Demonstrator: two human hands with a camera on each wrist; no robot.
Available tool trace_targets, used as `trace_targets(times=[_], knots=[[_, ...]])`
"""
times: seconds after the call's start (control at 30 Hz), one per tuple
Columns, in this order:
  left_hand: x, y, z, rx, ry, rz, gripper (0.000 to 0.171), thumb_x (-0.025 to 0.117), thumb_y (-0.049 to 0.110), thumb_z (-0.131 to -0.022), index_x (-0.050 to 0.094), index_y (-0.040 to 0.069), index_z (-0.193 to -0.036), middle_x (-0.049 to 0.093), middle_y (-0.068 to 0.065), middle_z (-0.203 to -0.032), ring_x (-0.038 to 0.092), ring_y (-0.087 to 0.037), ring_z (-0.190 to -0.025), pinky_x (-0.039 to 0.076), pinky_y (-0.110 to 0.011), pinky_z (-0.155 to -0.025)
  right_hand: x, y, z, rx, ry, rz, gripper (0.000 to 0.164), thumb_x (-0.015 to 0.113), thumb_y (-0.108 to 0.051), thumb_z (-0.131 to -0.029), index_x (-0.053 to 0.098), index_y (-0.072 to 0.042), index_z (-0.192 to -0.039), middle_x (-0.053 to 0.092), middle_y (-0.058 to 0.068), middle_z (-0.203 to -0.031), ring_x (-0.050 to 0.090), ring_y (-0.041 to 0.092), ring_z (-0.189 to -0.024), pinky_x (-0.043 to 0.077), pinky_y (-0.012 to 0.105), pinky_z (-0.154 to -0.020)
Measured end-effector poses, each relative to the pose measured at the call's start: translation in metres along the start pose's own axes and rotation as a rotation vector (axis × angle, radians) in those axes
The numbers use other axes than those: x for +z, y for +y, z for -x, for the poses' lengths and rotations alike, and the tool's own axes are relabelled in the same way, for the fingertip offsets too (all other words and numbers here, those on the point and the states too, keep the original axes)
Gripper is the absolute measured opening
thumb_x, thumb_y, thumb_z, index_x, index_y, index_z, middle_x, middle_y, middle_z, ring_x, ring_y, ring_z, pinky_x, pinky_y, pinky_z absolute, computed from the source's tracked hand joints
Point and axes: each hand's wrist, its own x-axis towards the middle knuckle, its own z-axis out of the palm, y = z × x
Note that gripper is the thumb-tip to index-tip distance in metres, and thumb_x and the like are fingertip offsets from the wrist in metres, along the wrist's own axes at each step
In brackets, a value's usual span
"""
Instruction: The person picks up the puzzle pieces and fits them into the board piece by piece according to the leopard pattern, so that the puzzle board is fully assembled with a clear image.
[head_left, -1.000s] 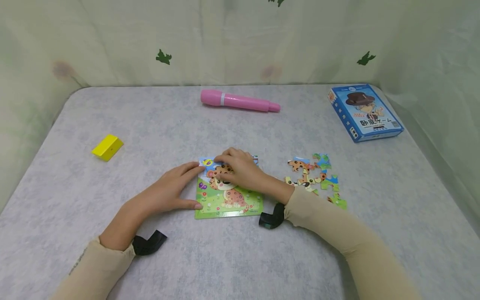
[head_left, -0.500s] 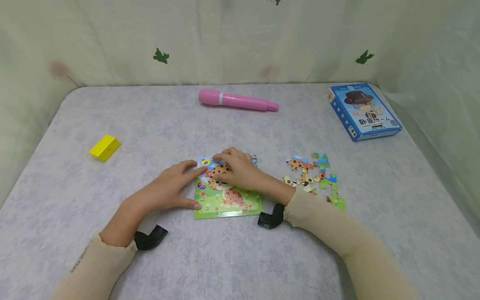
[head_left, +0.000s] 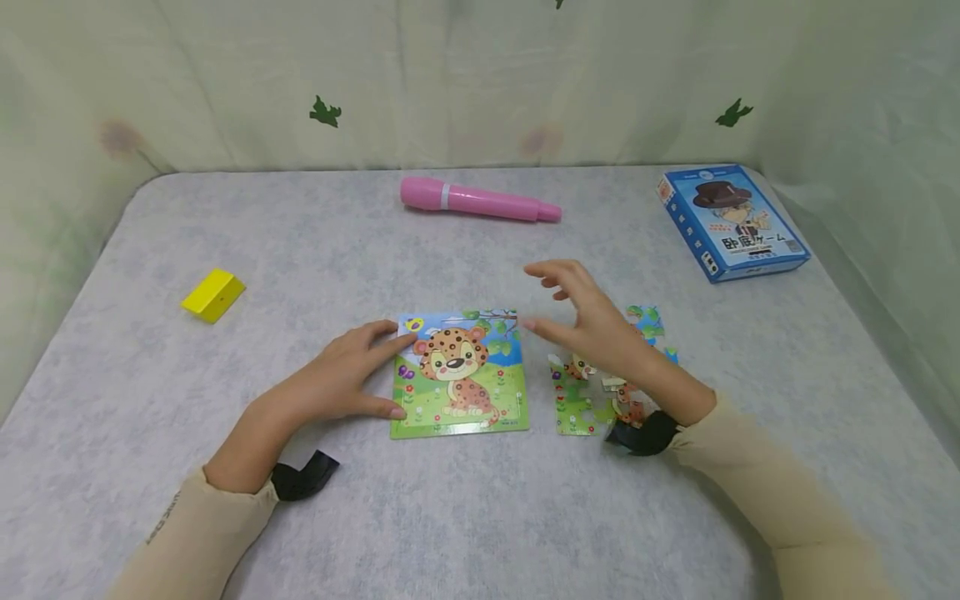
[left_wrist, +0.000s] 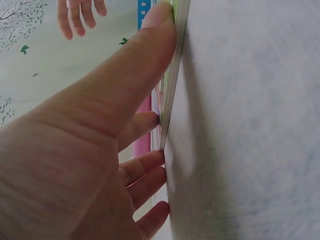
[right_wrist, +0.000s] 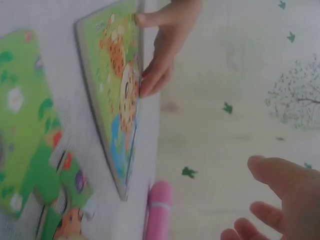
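A square puzzle board (head_left: 459, 430) showing a spotted leopard cub lies flat on the table in the head view. My left hand (head_left: 330, 375) rests at its left side, thumb and forefinger touching the border; in the left wrist view the thumb lies over the board's edge (left_wrist: 172, 85). Raised to the right of the board, my right hand (head_left: 592, 325) holds nothing, its fingers loosely bent and apart. Beneath that hand and forearm lie loose puzzle pieces (head_left: 573, 417), partly hidden. The right wrist view shows some of the pieces (right_wrist: 25, 105) close up, green with flowers.
A pink tube-shaped object (head_left: 480, 202) lies behind the board. The blue game box (head_left: 735, 223) is at the far right of the table, and a small yellow block (head_left: 213, 295) sits at the left. A pale curtain (head_left: 480, 83) hangs behind the table.
My right hand has lifted off the board and moved right, over the loose pieces, uncovering the leopard picture. The left hand has stayed at the board's left edge.
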Motion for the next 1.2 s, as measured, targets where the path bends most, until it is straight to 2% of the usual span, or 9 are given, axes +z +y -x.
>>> trace_targets(times=[0.13, 0.3, 0.43, 0.6, 0.8, 0.97, 1.2], knots=[[0.0, 0.001, 0.0, 0.004, 0.005, 0.009, 0.095, 0.066, 0.062, -0.066, 0.031, 0.015, -0.141, 0.024, -0.018, -0.139, 0.024, -0.038, -0.125, 0.02, -0.054, -0.097, -0.022, 0.015, 0.02, 0.06, 0.055, 0.036, 0.056, 0.065, -0.014, -0.083, 0.04, -0.006, -0.132, 0.038, 0.01, -0.129, 0.04, 0.027, -0.11, 0.037, 0.044, -0.087], [0.0, 0.001, -0.001, 0.006, 0.006, 0.016, 0.095, 0.067, 0.061, -0.066, 0.03, 0.016, -0.142, 0.024, -0.017, -0.14, 0.023, -0.036, -0.126, 0.02, -0.053, -0.098, -0.037, 0.036, 0.043, 0.213, 0.077, 0.043, 0.053, 0.065, -0.014, -0.084, 0.041, -0.004, -0.13, 0.041, 0.011, -0.126, 0.041, 0.029, -0.109, 0.037, 0.045, -0.086], [0.0, 0.001, -0.002, 0.003, 0.001, 0.019, 0.095, 0.068, 0.06, -0.066, 0.03, 0.016, -0.142, 0.023, -0.017, -0.141, 0.023, -0.036, -0.126, 0.02, -0.053, -0.098, -0.044, 0.053, 0.058, 0.312, 0.032, 0.065, 0.051, 0.062, -0.02, -0.086, 0.041, -0.004, -0.13, 0.04, 0.012, -0.126, 0.042, 0.03, -0.107, 0.038, 0.047, -0.083], [0.0, 0.002, -0.002, -0.003, -0.001, 0.02, 0.095, 0.067, 0.06, -0.066, 0.029, 0.016, -0.142, 0.023, -0.017, -0.141, 0.022, -0.036, -0.126, 0.018, -0.053, -0.099, -0.05, 0.065, 0.068, 0.372, -0.049, 0.106, 0.051, 0.06, -0.024, -0.087, 0.041, -0.003, -0.13, 0.041, 0.015, -0.124, 0.043, 0.03, -0.105, 0.038, 0.047, -0.083], [0.001, 0.001, -0.001, -0.004, -0.001, 0.019, 0.095, 0.066, 0.062, -0.066, 0.03, 0.016, -0.142, 0.023, -0.017, -0.141, 0.022, -0.036, -0.126, 0.018, -0.053, -0.099, -0.05, 0.073, 0.07, 0.346, -0.135, 0.177, 0.046, 0.06, -0.023, -0.087, 0.046, -0.002, -0.126, 0.045, 0.015, -0.123, 0.041, 0.03, -0.112, 0.032, 0.049, -0.091], [0.0, 0.001, -0.001, -0.011, -0.004, 0.022, 0.096, 0.067, 0.061, -0.066, 0.029, 0.016, -0.142, 0.022, -0.017, -0.141, 0.022, -0.036, -0.127, 0.018, -0.053, -0.099, -0.049, 0.076, 0.069, 0.309, -0.151, 0.221, 0.045, 0.06, -0.022, -0.088, 0.048, -0.003, -0.126, 0.044, 0.016, -0.125, 0.037, 0.032, -0.117, 0.031, 0.051, -0.094], [0.0, 0.0, 0.0, -0.016, -0.003, 0.028, 0.096, 0.068, 0.06, -0.066, 0.029, 0.016, -0.142, 0.021, -0.017, -0.141, 0.021, -0.036, -0.127, 0.018, -0.053, -0.099, -0.048, 0.077, 0.065, 0.288, -0.181, 0.273, 0.045, 0.059, -0.022, -0.088, 0.049, -0.001, -0.127, 0.042, 0.018, -0.122, 0.037, 0.035, -0.115, 0.032, 0.053, -0.091]])
